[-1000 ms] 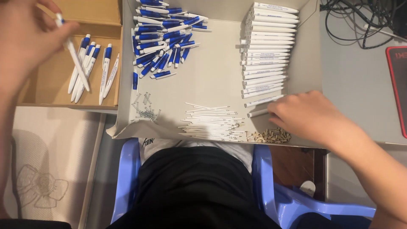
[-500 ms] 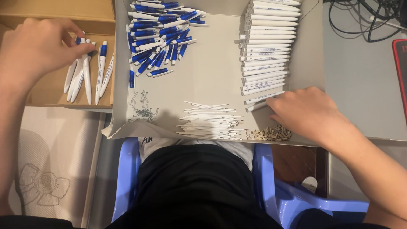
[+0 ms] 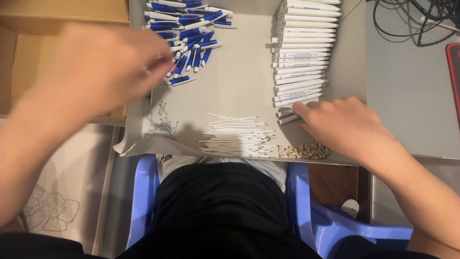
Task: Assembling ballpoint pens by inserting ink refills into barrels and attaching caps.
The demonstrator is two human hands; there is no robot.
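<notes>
Pen parts sorted on grey desk (image 3: 412, 96) — smooth white plastic barrels (image 3: 299, 57), long axes left-right.
Right hand (image 3: 342, 127) fingertips close on lowest barrel; blurred left hand (image 3: 103, 72) over blue-white caps (image 3: 187, 33) — grip cannot be told.

- One head view looks steeply down, close above the grey tray (image 3: 239, 91) and the person's lap.
- The tray's near edge crosses mid-picture; its far edge is cut off at the top.
</notes>
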